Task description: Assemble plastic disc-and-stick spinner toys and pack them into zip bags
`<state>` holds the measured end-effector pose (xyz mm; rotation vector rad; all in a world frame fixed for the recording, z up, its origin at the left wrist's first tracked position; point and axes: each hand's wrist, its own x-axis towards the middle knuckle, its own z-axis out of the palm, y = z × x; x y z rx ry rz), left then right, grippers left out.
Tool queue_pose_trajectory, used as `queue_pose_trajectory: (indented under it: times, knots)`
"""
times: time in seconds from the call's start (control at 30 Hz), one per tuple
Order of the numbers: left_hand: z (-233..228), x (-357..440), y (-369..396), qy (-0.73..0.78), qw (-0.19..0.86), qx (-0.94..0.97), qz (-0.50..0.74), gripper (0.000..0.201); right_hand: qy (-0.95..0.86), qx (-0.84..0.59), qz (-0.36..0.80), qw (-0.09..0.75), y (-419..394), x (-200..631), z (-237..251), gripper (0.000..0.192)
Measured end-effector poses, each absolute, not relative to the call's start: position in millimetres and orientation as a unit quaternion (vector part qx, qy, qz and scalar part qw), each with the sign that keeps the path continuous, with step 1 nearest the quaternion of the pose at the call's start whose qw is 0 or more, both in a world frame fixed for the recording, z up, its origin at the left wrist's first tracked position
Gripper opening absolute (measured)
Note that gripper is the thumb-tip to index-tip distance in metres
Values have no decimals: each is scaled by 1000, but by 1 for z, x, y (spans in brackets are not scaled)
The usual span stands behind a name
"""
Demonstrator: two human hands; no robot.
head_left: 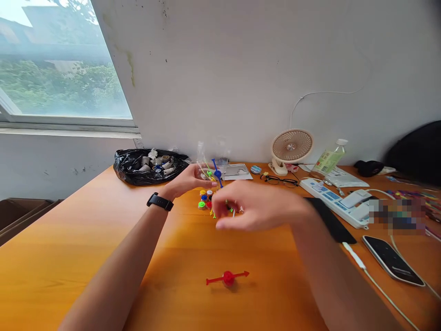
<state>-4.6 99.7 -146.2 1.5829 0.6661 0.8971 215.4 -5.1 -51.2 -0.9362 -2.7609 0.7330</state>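
Closest to me, on the table (179, 257) in front of both my hands, lies the red spinner (228, 278), a thin arrow with a round middle. Past it is my right hand (251, 204), curled with a gap under the fingers; I can't tell if anything is in it. Just beyond its fingertips are little round bits (201, 205) in many colors. My left hand (184, 180) reaches farther, fingers bent by the blue arrow (217, 174); I can't tell if it grips that. I think I should pinch one small bit at a time, hold thin arrows by their middles, and keep my right wrist from bumping the pile. Left of my left hand, the black bag (127, 172) gapes, with gray tubes (167, 165) inside. Far right of my hands leans a bottle (329, 160) with a green label.
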Motion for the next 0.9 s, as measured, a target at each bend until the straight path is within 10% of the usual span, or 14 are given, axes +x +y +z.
queue_pose_trajectory:
  times: [0.13,0.3,0.53,0.73,0.9]
  knots:
    - [-156,-3,103,319,564,691,319,67,-881,-259,241,-314,-12,160,-105,23]
    - [-154,-1,104,315,554,702,318,66,-874,-237,244,-348,-8,134,-143,31]
    - [-148,-2,100,306,523,724,331,50,-843,-176,506,50,14,177,-92,16]
    - [-149,0,101,284,555,724,294,50,-692,-345,301,558,39,231,-53,39]
    - [-149,8,99,274,576,725,260,72,-660,-415,165,604,57,251,-58,51]
